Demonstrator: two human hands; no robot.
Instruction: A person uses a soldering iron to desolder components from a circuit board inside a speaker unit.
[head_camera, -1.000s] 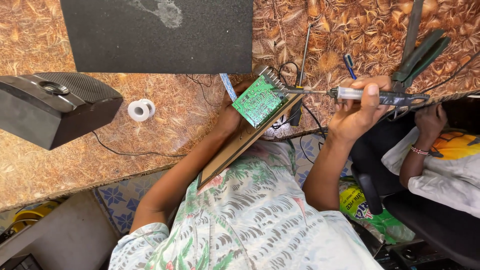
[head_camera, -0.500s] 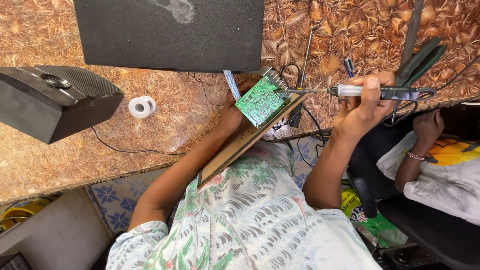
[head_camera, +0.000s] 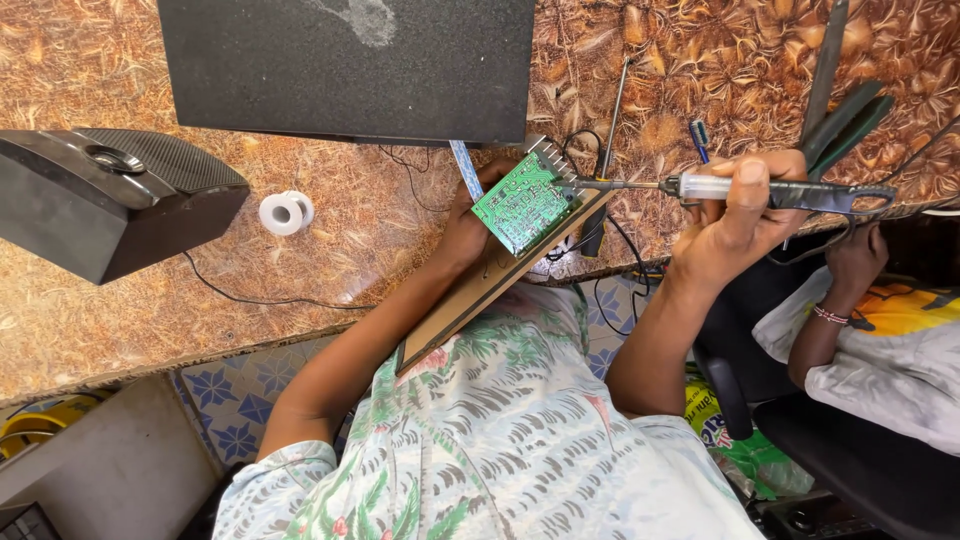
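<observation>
The right hand (head_camera: 735, 215) is closed around a grey pen-shaped soldering iron (head_camera: 770, 188), its metal tip touching the edge of a green rectangular circuit board (head_camera: 522, 203). The left hand (head_camera: 468, 228) clasps that board against a long brown wooden strip (head_camera: 480, 290). Judged risk: the unsupported board tilts, and the tip skids toward the nearby fingers.

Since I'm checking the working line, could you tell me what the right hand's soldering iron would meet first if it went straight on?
The right hand points the soldering iron at the green circuit board, which it likely meets first.
</observation>
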